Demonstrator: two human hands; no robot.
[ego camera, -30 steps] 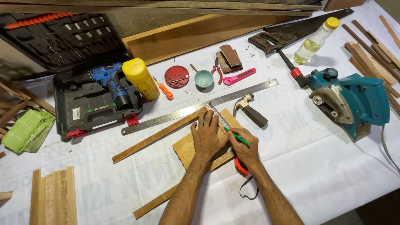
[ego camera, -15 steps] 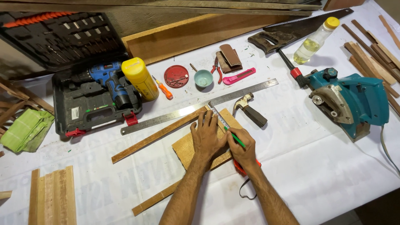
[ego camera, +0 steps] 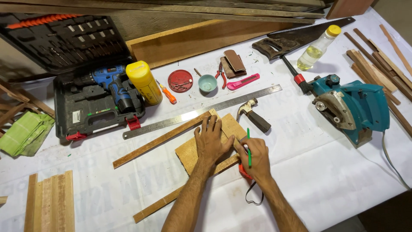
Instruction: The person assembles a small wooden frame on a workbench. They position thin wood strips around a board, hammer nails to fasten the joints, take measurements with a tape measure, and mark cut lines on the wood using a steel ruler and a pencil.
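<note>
My left hand (ego camera: 211,140) lies flat, fingers spread, on a small tan board (ego camera: 187,151) in the middle of the table. My right hand (ego camera: 254,158) holds a green pencil (ego camera: 248,141) upright at the board's right edge. A thin wooden strip (ego camera: 180,193) runs diagonally under the board and under both hands. Something red with a black strap (ego camera: 253,195) shows beneath my right wrist. A second wooden strip (ego camera: 156,141) lies left of the board, beside a long steel ruler (ego camera: 189,115).
A hammer (ego camera: 254,117) lies just beyond my right hand. A teal circular saw (ego camera: 352,107) sits at the right, a handsaw (ego camera: 300,36) and a bottle (ego camera: 316,48) behind it. A blue drill in its case (ego camera: 98,103), a yellow can (ego camera: 143,81) and wood slats (ego camera: 49,206) are at the left.
My right hand has turned the green pencil from slanted to nearly upright and shifted slightly right. My left hand stays pressed on the board.
</note>
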